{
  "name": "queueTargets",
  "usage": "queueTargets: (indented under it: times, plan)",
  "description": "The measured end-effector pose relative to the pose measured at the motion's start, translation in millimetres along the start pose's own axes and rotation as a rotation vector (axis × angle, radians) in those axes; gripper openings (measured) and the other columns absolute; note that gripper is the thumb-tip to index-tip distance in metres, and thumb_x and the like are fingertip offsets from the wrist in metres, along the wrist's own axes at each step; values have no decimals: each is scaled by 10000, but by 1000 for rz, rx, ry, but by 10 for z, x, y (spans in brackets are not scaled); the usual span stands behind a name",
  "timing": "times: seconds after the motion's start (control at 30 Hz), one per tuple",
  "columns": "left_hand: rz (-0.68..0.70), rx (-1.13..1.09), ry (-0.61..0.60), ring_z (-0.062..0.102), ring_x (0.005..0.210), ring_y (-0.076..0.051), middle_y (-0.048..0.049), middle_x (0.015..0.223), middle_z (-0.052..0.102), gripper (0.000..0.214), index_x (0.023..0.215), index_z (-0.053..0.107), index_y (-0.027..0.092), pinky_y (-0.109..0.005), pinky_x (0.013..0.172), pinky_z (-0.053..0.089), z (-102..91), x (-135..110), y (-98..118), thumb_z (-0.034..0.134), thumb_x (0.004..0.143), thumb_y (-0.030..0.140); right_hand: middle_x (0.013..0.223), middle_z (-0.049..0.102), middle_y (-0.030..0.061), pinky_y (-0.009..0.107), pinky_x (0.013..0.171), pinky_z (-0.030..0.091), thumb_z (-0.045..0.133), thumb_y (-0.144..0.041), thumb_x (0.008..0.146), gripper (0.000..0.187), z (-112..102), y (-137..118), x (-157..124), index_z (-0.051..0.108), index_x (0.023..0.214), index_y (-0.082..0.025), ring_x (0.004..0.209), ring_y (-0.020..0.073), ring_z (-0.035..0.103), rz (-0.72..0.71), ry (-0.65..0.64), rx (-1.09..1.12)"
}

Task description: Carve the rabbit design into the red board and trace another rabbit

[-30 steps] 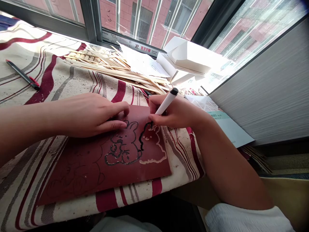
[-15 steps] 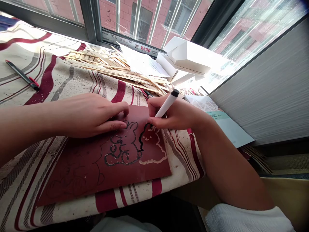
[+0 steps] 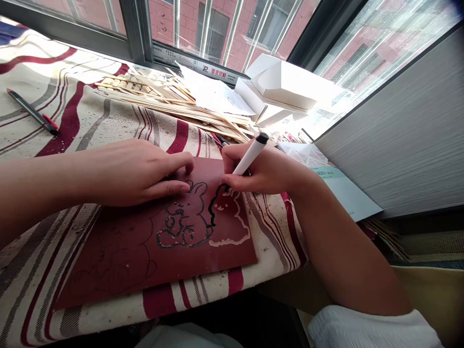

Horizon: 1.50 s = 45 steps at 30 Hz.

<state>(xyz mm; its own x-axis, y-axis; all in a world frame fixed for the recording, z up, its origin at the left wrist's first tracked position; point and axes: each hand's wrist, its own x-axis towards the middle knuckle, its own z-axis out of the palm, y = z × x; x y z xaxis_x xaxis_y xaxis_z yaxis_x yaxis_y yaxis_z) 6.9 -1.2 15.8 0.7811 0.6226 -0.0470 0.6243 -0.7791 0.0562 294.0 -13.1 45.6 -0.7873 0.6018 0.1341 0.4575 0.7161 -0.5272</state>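
A dark red board (image 3: 224,253) lies on the striped tablecloth, with cartoon animal outlines on it. The middle figure has black lines; the right one is partly black on its left side and pale elsewhere. Faint dark lines form the figure at left. My right hand (image 3: 268,169) grips a white marker (image 3: 251,155) with a black end, its tip hidden behind my fingers at the top of the right figure. My left hand (image 3: 145,174) rests on the board's upper part, thumb and index finger apart, beside the middle figure's ears.
Thin wooden strips (image 3: 159,94), paper (image 3: 217,92) and a white box (image 3: 279,82) lie by the window. A black and red pen (image 3: 33,112) is at the far left. A pale green booklet (image 3: 344,193) lies at right, beside the grey panel (image 3: 402,130).
The black line at the top of the right figure looks slightly longer, with the marker shifted very little. My left hand stays where it was.
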Motion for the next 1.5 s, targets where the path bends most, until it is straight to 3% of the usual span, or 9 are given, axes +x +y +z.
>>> queueTargets:
  times: [0.4,1.5]
  plan:
    - [-44,-26,-25,677,653,-293,-42,818,782,484,1107,628,307,-381,655,368,-20,9,24,346,1021,691,671,500,-55,272,590,313,651,-215,900,236,39,-9,5,474,744,-237,640,105,411,-95,-9,32]
    - [-68,-19,-55,671,676,-284,-24,832,766,531,1168,641,303,-365,677,351,4,19,-1,358,1023,728,673,497,-55,265,605,312,650,-212,912,257,40,-6,3,454,748,-238,654,106,410,-85,-16,57]
